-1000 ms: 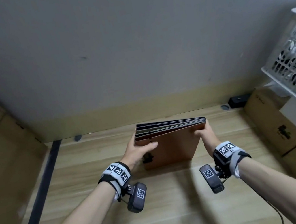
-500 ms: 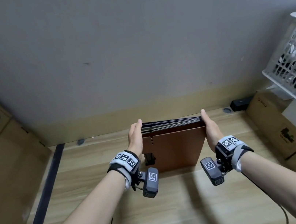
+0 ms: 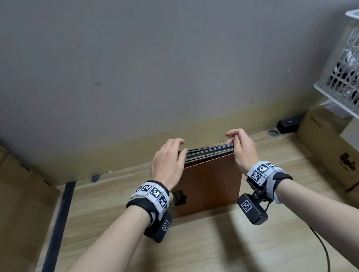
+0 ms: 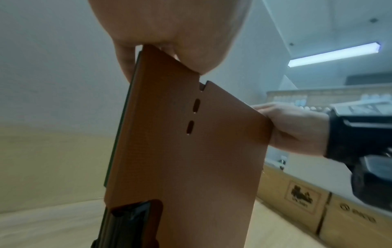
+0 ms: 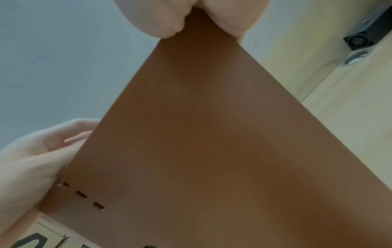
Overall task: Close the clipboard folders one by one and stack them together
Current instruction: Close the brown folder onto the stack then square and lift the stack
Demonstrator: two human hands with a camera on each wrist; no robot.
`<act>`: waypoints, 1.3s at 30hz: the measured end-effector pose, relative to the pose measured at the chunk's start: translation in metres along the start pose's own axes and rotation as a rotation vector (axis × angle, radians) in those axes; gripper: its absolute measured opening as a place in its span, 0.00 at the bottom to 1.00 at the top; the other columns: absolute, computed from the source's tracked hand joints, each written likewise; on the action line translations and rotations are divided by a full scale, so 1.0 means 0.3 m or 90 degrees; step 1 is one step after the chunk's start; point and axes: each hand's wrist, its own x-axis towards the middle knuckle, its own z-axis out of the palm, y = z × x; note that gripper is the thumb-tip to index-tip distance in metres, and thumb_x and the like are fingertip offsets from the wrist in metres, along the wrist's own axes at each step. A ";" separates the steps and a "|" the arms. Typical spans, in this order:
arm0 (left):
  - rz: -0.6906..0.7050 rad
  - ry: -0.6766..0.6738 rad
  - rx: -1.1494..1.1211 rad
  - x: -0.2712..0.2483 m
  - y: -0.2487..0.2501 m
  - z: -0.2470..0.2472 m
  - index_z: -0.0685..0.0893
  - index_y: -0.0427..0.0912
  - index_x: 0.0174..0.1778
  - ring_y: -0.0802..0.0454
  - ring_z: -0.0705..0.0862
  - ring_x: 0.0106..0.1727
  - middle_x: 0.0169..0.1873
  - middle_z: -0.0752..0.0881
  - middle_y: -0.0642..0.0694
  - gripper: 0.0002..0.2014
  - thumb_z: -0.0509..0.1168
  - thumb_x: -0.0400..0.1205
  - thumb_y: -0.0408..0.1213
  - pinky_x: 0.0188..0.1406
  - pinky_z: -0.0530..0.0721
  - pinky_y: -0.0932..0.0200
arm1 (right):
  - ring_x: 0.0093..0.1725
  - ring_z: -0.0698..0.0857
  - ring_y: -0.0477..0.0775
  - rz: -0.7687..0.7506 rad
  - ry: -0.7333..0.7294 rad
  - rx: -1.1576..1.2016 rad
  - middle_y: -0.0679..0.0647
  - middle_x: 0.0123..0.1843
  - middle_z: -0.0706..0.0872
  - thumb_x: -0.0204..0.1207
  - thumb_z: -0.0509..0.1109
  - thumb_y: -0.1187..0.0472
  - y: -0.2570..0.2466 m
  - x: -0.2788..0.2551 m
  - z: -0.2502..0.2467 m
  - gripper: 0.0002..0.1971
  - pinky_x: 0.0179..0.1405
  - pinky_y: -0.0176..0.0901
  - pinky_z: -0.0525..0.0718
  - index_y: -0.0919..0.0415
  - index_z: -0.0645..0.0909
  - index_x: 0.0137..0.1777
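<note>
Several closed clipboard folders stand together on edge as one stack (image 3: pixel 213 182) on the wooden table (image 3: pixel 191 250), brown cover toward me, dark edges on top. A black clip (image 3: pixel 179 197) shows at the cover's lower left. My left hand (image 3: pixel 169 160) holds the top left corner, fingers curled over the upper edge. My right hand (image 3: pixel 241 145) pinches the top right corner. In the left wrist view the brown cover (image 4: pixel 191 159) fills the middle, with thumb in front and fingers behind. The right wrist view shows the same cover (image 5: pixel 212 142) squeezed at its corner.
The grey wall is close behind the stack. A white lattice basket (image 3: pixel 356 76) sits on cardboard boxes (image 3: pixel 334 147) at the right. Another large carton (image 3: pixel 5 208) stands at the left. A small black box (image 3: pixel 288 124) lies at the back right.
Both hands have shifted from the stack's side edges up to its top corners, fingers now curling over the upper edge. The stack stands more upright.
</note>
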 end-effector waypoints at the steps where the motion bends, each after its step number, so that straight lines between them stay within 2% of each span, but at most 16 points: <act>1: 0.020 -0.046 0.031 -0.002 0.016 0.003 0.78 0.51 0.67 0.52 0.81 0.64 0.64 0.84 0.53 0.17 0.52 0.88 0.52 0.68 0.74 0.47 | 0.43 0.82 0.46 0.007 -0.012 0.000 0.48 0.41 0.84 0.86 0.51 0.67 0.000 0.006 0.000 0.14 0.50 0.40 0.78 0.58 0.79 0.55; 4: 0.075 -0.120 0.159 -0.004 0.022 0.032 0.75 0.54 0.71 0.53 0.78 0.67 0.65 0.82 0.56 0.30 0.43 0.84 0.67 0.74 0.66 0.43 | 0.43 0.82 0.47 0.022 -0.025 0.007 0.47 0.41 0.83 0.85 0.51 0.66 0.005 0.023 0.003 0.15 0.50 0.44 0.80 0.56 0.79 0.54; 7: 0.088 -0.129 0.185 0.022 0.004 0.037 0.76 0.56 0.68 0.52 0.79 0.63 0.61 0.83 0.57 0.30 0.45 0.82 0.70 0.71 0.69 0.47 | 0.47 0.83 0.49 0.070 -0.048 0.076 0.47 0.43 0.85 0.83 0.55 0.60 0.023 0.040 0.000 0.12 0.57 0.50 0.80 0.55 0.81 0.54; 12: 0.053 -0.084 0.199 0.068 0.006 0.060 0.76 0.56 0.51 0.53 0.82 0.54 0.49 0.86 0.58 0.24 0.47 0.81 0.70 0.59 0.72 0.51 | 0.63 0.80 0.49 0.122 -0.129 0.198 0.49 0.60 0.85 0.80 0.54 0.41 0.111 0.026 -0.028 0.21 0.74 0.57 0.73 0.53 0.80 0.60; 15: 0.046 -0.068 0.206 0.083 0.002 0.068 0.74 0.56 0.47 0.53 0.82 0.51 0.46 0.86 0.57 0.24 0.47 0.80 0.72 0.55 0.73 0.52 | 0.75 0.75 0.44 0.147 -0.206 0.158 0.45 0.74 0.79 0.75 0.61 0.31 0.218 -0.015 -0.032 0.32 0.80 0.57 0.68 0.47 0.73 0.74; 16: 0.045 -0.064 0.209 0.086 0.002 0.070 0.75 0.55 0.46 0.53 0.82 0.50 0.45 0.86 0.57 0.25 0.47 0.80 0.72 0.55 0.73 0.52 | 0.75 0.75 0.43 0.145 -0.234 0.152 0.43 0.74 0.79 0.73 0.66 0.31 0.251 -0.026 -0.028 0.33 0.78 0.56 0.70 0.43 0.71 0.76; 18: 0.039 -0.048 0.214 0.088 0.011 0.072 0.76 0.55 0.46 0.54 0.82 0.49 0.44 0.87 0.57 0.26 0.48 0.79 0.73 0.54 0.73 0.52 | 0.67 0.83 0.44 0.129 -0.270 0.152 0.42 0.67 0.85 0.69 0.76 0.39 0.304 -0.037 -0.014 0.30 0.71 0.58 0.79 0.39 0.73 0.71; 20: 0.030 -0.028 0.180 0.081 0.017 0.072 0.80 0.56 0.49 0.55 0.83 0.51 0.47 0.87 0.58 0.25 0.53 0.77 0.73 0.57 0.74 0.52 | 0.62 0.86 0.45 0.127 -0.283 0.125 0.42 0.61 0.88 0.64 0.81 0.42 0.352 -0.040 0.002 0.31 0.66 0.59 0.83 0.38 0.75 0.67; 22: 0.048 0.026 0.098 0.064 0.003 0.062 0.84 0.54 0.57 0.54 0.82 0.58 0.55 0.86 0.56 0.25 0.63 0.75 0.69 0.63 0.76 0.49 | 0.61 0.87 0.45 0.125 -0.286 0.108 0.41 0.59 0.89 0.62 0.81 0.42 0.394 -0.041 0.014 0.31 0.65 0.59 0.83 0.38 0.76 0.66; 24: 0.053 0.091 0.019 0.028 -0.027 0.048 0.80 0.48 0.70 0.52 0.77 0.69 0.67 0.81 0.51 0.33 0.72 0.73 0.62 0.73 0.73 0.49 | 0.60 0.87 0.45 0.113 -0.287 0.101 0.41 0.59 0.89 0.63 0.80 0.42 0.419 -0.038 0.021 0.30 0.65 0.59 0.83 0.38 0.76 0.65; 26: -0.061 0.110 -0.060 -0.030 -0.059 0.045 0.67 0.48 0.81 0.53 0.68 0.78 0.78 0.71 0.49 0.45 0.79 0.70 0.55 0.80 0.64 0.55 | 0.60 0.87 0.45 0.096 -0.286 0.103 0.42 0.59 0.89 0.65 0.80 0.44 0.433 -0.033 0.025 0.28 0.65 0.59 0.84 0.41 0.77 0.66; 29: -0.316 0.019 -0.167 -0.105 -0.117 0.109 0.50 0.55 0.85 0.54 0.57 0.85 0.85 0.57 0.52 0.58 0.83 0.67 0.46 0.82 0.56 0.55 | 0.60 0.87 0.46 0.078 -0.278 0.099 0.44 0.60 0.89 0.67 0.79 0.46 0.444 -0.031 0.027 0.27 0.65 0.59 0.84 0.46 0.79 0.66; 31: -0.387 -0.068 -0.211 -0.122 -0.160 0.175 0.51 0.52 0.86 0.51 0.60 0.84 0.84 0.61 0.49 0.58 0.83 0.67 0.41 0.82 0.59 0.53 | 0.60 0.88 0.47 0.081 -0.272 0.094 0.44 0.58 0.89 0.69 0.79 0.50 0.448 -0.030 0.029 0.24 0.64 0.60 0.84 0.46 0.79 0.64; 34: -0.412 -0.178 -0.264 -0.107 -0.189 0.249 0.65 0.44 0.80 0.48 0.73 0.77 0.74 0.77 0.47 0.42 0.78 0.71 0.31 0.79 0.69 0.54 | 0.59 0.88 0.48 0.097 -0.269 0.093 0.47 0.59 0.89 0.69 0.79 0.53 0.459 -0.029 0.030 0.23 0.64 0.60 0.84 0.51 0.81 0.64; 36: -0.427 -0.171 -0.302 -0.096 -0.199 0.271 0.70 0.44 0.75 0.48 0.79 0.70 0.65 0.81 0.48 0.35 0.75 0.72 0.26 0.72 0.76 0.54 | 0.59 0.88 0.49 0.103 -0.264 0.089 0.49 0.58 0.90 0.69 0.80 0.52 0.461 -0.033 0.028 0.22 0.63 0.60 0.85 0.54 0.82 0.63; 39: -0.419 -0.161 -0.324 -0.070 -0.233 0.268 0.71 0.43 0.71 0.52 0.80 0.62 0.57 0.81 0.50 0.33 0.75 0.71 0.26 0.64 0.76 0.57 | 0.58 0.89 0.50 0.107 -0.250 0.086 0.52 0.58 0.90 0.71 0.79 0.59 0.448 -0.046 0.023 0.20 0.62 0.59 0.86 0.58 0.82 0.62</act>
